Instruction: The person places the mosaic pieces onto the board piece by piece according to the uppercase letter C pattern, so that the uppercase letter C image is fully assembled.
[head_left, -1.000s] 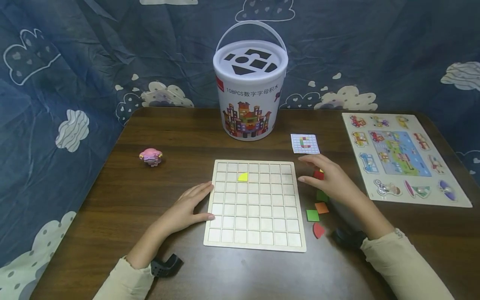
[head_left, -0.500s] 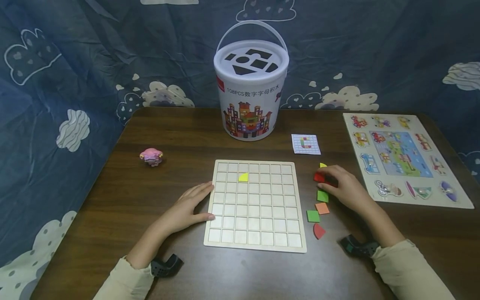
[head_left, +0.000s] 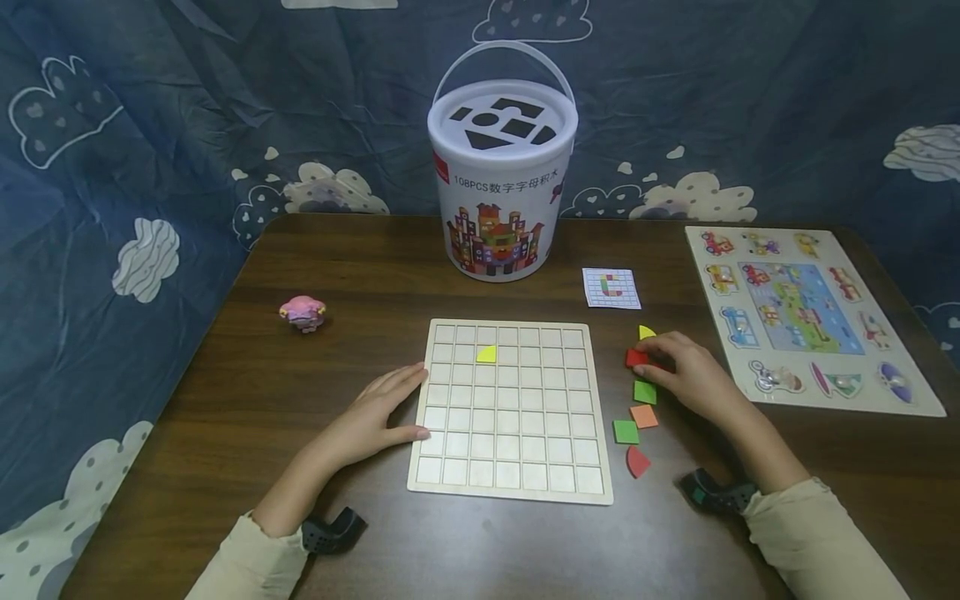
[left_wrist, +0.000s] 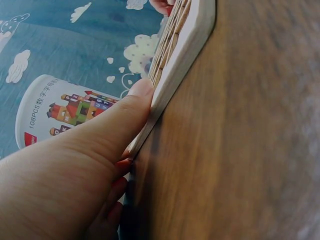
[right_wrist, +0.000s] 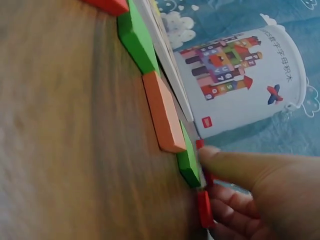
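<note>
My left hand (head_left: 378,415) rests against the left edge of a pale wooden grid board (head_left: 510,497), its fingers and thumb spread along the side. In the left wrist view the thumb (left_wrist: 117,122) touches the board's edge. A yellow quarter-round tile (head_left: 486,354) sits in one upper cell. Right of the board, my right hand (head_left: 693,377) pinches at red tiles (head_left: 636,357) with thumb and fingers; the fingers partly hide them. Below lie a green tile (head_left: 645,392), an orange tile (head_left: 643,417), another green tile (head_left: 626,432) and a red quarter-round tile (head_left: 637,462).
Another yellow tile (head_left: 646,332) lies just beyond the right hand. A pattern card (head_left: 611,288) and a white lidded bucket (head_left: 501,200) stand behind the board. A picture puzzle board (head_left: 813,392) lies at right, a small pink toy (head_left: 302,313) at left.
My right hand has come back and right from beside the board's upper corner down to the red tiles. One red tile has shifted slightly left. The left hand stays put.
</note>
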